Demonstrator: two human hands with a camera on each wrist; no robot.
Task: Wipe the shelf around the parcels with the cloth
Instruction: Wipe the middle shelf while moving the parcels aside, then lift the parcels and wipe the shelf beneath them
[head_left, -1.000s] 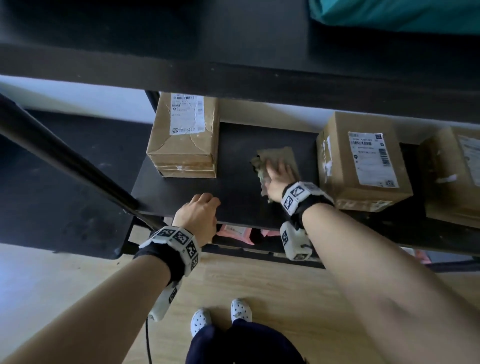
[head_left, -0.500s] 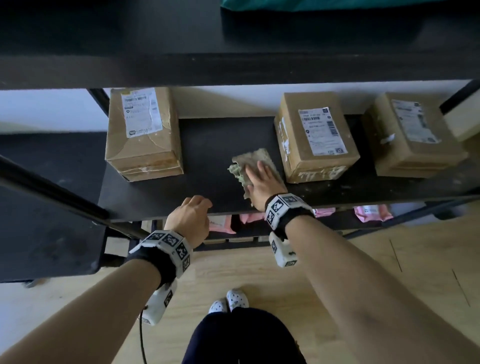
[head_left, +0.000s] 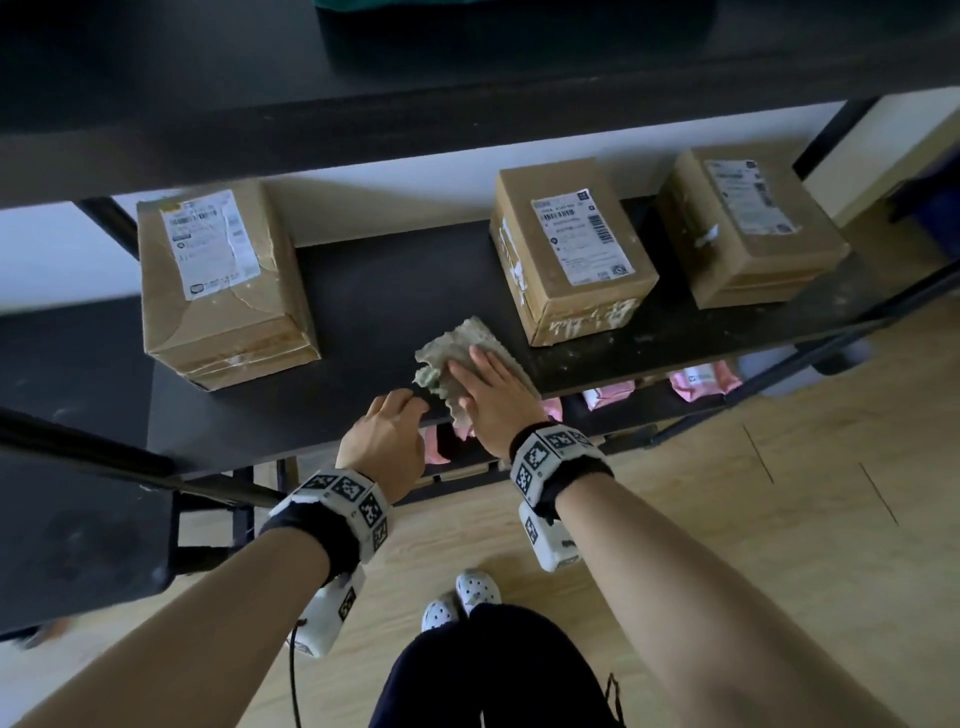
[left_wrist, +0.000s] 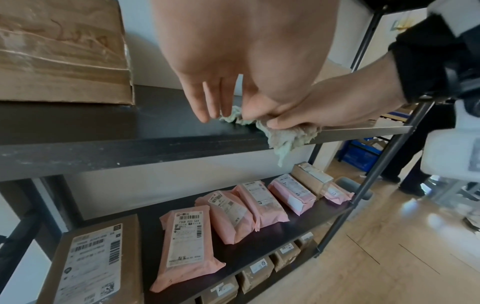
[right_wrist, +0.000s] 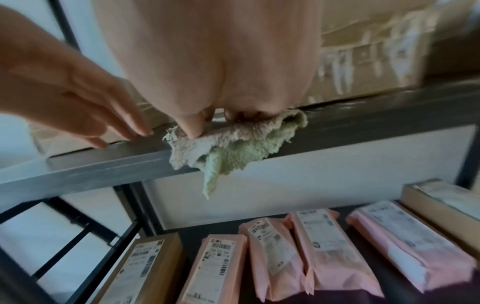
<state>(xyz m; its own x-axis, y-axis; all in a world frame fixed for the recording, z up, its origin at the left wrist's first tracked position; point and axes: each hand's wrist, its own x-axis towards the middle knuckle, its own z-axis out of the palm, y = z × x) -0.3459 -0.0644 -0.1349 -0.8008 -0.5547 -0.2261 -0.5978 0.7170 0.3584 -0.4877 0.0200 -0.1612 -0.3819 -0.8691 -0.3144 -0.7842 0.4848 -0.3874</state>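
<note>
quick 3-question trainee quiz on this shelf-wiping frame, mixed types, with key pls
1. True or false: the cloth hangs partly over the front edge of the shelf.
2. Which hand presses the cloth? A) left hand B) right hand C) both
3. How many brown parcels stand on the shelf being wiped, as the head view shows it?

Key: 1 true (a corner droops below the edge). 2 B; the left hand's fingers rest on the shelf beside it. 3 three.

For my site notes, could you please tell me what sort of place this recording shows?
Probably a parcel storage or mailroom area. A black metal shelf holds labelled cardboard parcels, the tier below carries pink mailer bags with barcode labels, and the floor is wood-look flooring.
</note>
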